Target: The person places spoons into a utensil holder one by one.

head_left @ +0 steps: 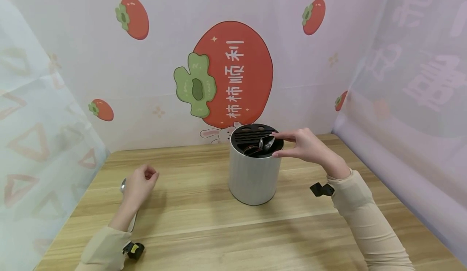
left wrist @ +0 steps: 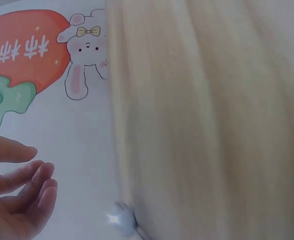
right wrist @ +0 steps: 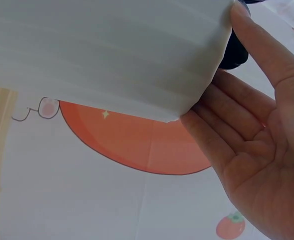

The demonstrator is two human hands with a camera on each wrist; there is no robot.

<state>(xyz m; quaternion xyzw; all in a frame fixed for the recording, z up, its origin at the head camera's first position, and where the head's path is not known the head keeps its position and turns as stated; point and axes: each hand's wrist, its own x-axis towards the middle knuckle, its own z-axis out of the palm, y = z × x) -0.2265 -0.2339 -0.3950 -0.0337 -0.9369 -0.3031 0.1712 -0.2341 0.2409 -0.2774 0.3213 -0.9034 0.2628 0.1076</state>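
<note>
A round white utensil holder with a black slotted top stands upright on the table. Spoons are in its open compartment, bowls up. My right hand is at the holder's right rim, thumb and forefinger apart. In the right wrist view, the right hand's fingers reach behind the holder's edge, partly hidden. Over the table's left side, my left hand is loosely curled, holding nothing. Another spoon lies under and beside it, its handle partly covered by the wrist; its bowl also shows in the left wrist view.
The wooden table has a printed cloth with persimmon pictures behind it. More cloth hangs along the left and right sides. Dark wrist cameras are strapped at both cuffs.
</note>
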